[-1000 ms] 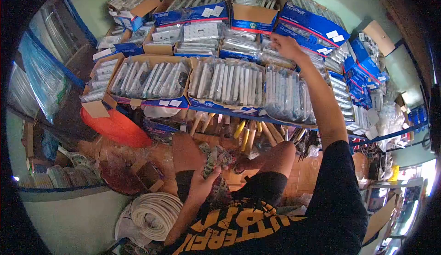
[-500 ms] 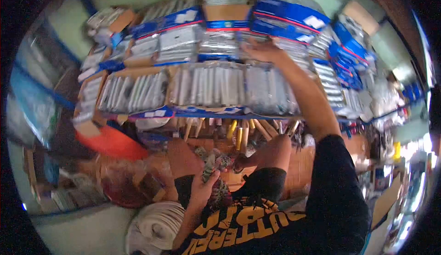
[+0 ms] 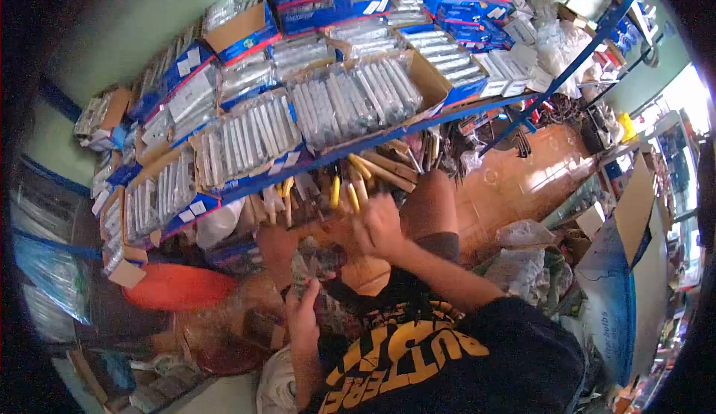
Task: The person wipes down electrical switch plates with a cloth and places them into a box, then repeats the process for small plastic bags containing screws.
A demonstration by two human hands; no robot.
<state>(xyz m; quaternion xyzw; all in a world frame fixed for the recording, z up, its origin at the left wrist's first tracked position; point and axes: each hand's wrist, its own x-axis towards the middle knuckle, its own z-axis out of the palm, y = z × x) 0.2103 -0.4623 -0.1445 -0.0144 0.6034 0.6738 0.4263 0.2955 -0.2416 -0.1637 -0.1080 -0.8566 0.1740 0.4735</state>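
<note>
My left hand (image 3: 303,315) is low in front of my shirt, closed around a green-grey patterned cloth (image 3: 305,259) bunched above its thumb. My right hand (image 3: 379,229) is over my lap, right of the cloth and just below several wooden and yellow handles (image 3: 359,190). Its fingers are curled and slightly blurred; whatever may be inside them is hidden. Beyond both hands, the shelf carries open cardboard boxes with rows of plastic-wrapped flat packs (image 3: 356,101). Neither hand touches these packs.
The blue shelf edge (image 3: 418,127) slants across above my knees. Blue cartons (image 3: 332,0) are stacked behind the packs. An orange-red object (image 3: 179,287) lies at left. On the right stand a large carton (image 3: 608,309) and plastic bags (image 3: 522,265) beside the tiled floor (image 3: 514,179).
My right hand has come down from the boxes on the shelf to my lap, and its fingers have curled. My left hand keeps the cloth. The view has turned right.
</note>
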